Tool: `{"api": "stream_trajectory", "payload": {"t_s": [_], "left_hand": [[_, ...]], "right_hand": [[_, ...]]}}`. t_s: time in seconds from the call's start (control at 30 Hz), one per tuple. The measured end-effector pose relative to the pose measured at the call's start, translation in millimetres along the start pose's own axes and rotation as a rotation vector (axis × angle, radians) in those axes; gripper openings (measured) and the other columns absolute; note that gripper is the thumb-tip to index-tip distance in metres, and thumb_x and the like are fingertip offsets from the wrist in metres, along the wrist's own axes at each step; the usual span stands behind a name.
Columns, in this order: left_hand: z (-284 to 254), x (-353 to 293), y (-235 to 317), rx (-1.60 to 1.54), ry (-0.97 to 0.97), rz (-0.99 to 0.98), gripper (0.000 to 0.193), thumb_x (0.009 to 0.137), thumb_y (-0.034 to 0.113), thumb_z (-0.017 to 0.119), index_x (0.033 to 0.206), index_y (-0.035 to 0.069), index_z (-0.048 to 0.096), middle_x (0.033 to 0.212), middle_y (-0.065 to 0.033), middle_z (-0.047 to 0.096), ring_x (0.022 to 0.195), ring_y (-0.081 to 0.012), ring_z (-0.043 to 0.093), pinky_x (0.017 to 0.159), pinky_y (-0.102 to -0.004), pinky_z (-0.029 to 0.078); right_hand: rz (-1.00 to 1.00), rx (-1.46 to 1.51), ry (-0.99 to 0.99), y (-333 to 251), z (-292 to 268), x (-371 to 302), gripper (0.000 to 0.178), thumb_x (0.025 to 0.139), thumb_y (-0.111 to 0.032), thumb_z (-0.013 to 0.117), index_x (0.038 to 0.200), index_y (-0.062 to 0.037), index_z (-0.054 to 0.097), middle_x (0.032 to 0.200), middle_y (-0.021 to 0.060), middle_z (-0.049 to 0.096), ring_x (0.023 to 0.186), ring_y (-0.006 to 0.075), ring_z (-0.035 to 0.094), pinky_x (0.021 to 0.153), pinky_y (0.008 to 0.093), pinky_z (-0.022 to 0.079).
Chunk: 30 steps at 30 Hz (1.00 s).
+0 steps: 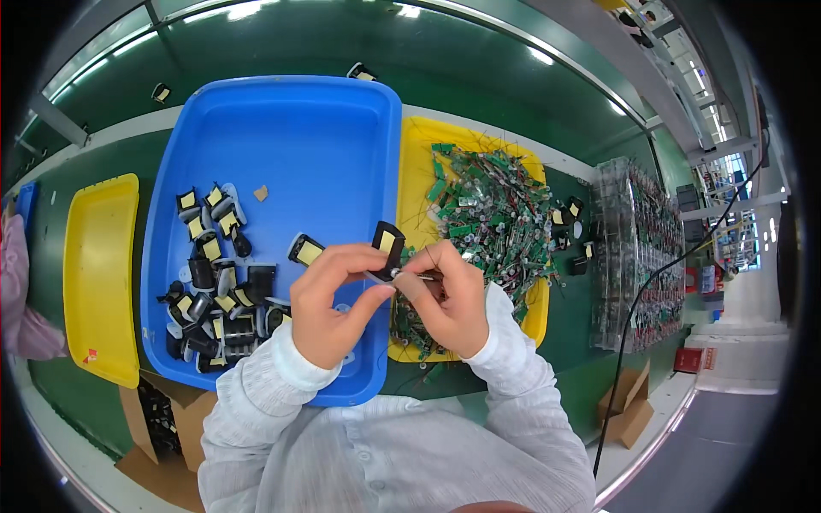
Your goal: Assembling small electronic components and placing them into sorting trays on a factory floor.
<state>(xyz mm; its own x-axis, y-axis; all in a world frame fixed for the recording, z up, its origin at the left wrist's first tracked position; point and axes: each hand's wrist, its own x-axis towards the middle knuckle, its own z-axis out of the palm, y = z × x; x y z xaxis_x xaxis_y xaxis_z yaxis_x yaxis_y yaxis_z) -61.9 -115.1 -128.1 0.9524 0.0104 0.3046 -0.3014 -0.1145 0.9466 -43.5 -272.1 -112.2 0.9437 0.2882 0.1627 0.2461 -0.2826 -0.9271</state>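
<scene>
My left hand (332, 301) is closed in a pinch on a small black plastic housing (391, 243) with a pale yellow pad on its face. It holds the part above the right rim of the blue tray (291, 111). My right hand (451, 301) is closed too, fingertips at the lower end of the housing. What they pinch is mostly hidden, though a thin pale piece shows between the fingers. Just left of my hands, another black housing (305, 250) lies in the tray. Many similar housings (224, 299) are heaped at the tray's left side.
A yellow tray (537, 329) on the right holds a tangled heap of green circuit boards (492, 205) with wires. Farther right stand clear stacked racks (637, 256) of boards. Another yellow tray (103, 274) lies left. Cardboard boxes (629, 406) flank me, and a black cable (654, 278) hangs at right.
</scene>
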Motion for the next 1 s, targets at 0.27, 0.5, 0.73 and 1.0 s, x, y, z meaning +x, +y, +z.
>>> {"api": "stream_trajectory", "payload": {"t_s": [0.27,0.5,0.73,1.0], "left_hand": [[0,0,4,-0.039,-0.025,-0.040,0.024,0.073,-0.002,0.064,0.096,-0.001,0.059,0.100,-0.0132,0.058,0.090,-0.0212,0.059,0.073,-0.0291,0.051],[-1,0,-1,-0.111,-0.039,-0.073,0.024,0.074,-0.001,0.064,0.098,-0.002,0.059,0.103,-0.0125,0.057,0.092,-0.0188,0.058,0.074,-0.0287,0.052],[-6,-4,-7,-0.155,-0.033,-0.094,0.026,0.069,-0.005,0.067,0.094,-0.004,0.059,0.101,-0.0129,0.056,0.090,-0.0187,0.058,0.074,-0.0277,0.052],[-3,-8,-6,-0.139,-0.047,-0.096,0.024,0.069,-0.006,0.067,0.092,-0.004,0.058,0.099,-0.0129,0.056,0.090,-0.0182,0.057,0.073,-0.0278,0.052]], "right_hand": [[-0.148,0.033,0.060,2,2,0,0.011,0.078,-0.001,0.060,0.082,0.0018,0.050,0.068,0.0090,0.057,0.056,0.0130,0.058,0.049,0.0241,0.047],[-0.177,0.037,0.066,10,7,2,0.011,0.079,-0.003,0.059,0.084,0.0015,0.049,0.070,0.0103,0.056,0.058,0.0171,0.059,0.052,0.0263,0.047],[-0.168,0.033,0.002,2,5,0,0.012,0.081,-0.007,0.058,0.084,-0.0003,0.048,0.073,0.0128,0.056,0.062,0.0230,0.059,0.054,0.0298,0.046],[-0.171,0.041,-0.009,4,5,-5,0.015,0.083,-0.012,0.057,0.088,-0.0009,0.047,0.072,0.0142,0.058,0.064,0.0265,0.061,0.055,0.0316,0.046]]}}
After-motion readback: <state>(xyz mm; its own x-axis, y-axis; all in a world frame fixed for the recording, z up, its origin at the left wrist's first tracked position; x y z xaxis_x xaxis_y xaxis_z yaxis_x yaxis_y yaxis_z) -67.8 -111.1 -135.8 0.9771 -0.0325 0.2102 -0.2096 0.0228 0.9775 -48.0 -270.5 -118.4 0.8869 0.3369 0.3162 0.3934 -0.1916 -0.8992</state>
